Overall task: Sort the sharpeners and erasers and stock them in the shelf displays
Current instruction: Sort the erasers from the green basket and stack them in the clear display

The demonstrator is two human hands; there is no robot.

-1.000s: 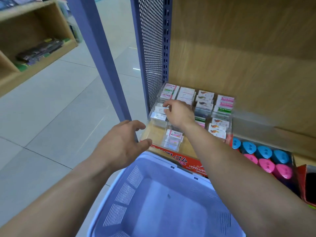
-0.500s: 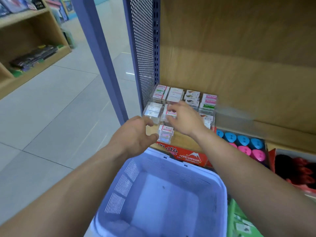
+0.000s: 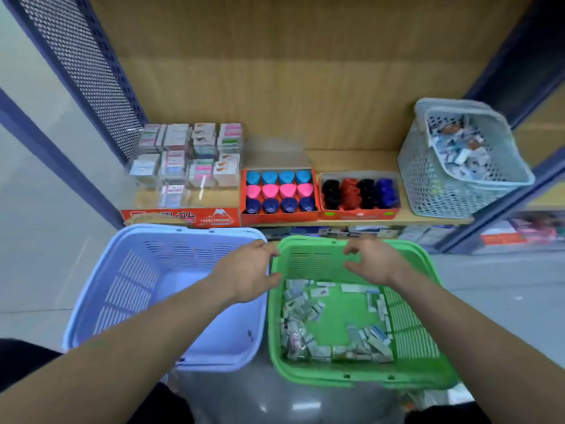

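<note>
Left hand [image 3: 244, 272] is at the far-left corner of the green basket [image 3: 409, 325], fingers and thumb curled either side of its rim; a grip cannot be confirmed. Right hand [image 3: 371, 264] hovers over the basket's far wall, fingers loosely curled, holding nothing. Packaged erasers [image 3: 301, 313] lie loose in this basket; boxed sharpeners [image 3: 279, 192] stand on the shelf [image 3: 351, 160] beyond.

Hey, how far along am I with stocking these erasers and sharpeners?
Done: the pink-blue sharpener box and the black-red sharpener box look full; the blue basket looks empty. In hand: no stock; the left hand is at a corner of the green basket, the right hand hovers over its rim. Left: loose erasers in that basket, packets in the grey basket, and the eraser display has gaps in its front row.
</note>
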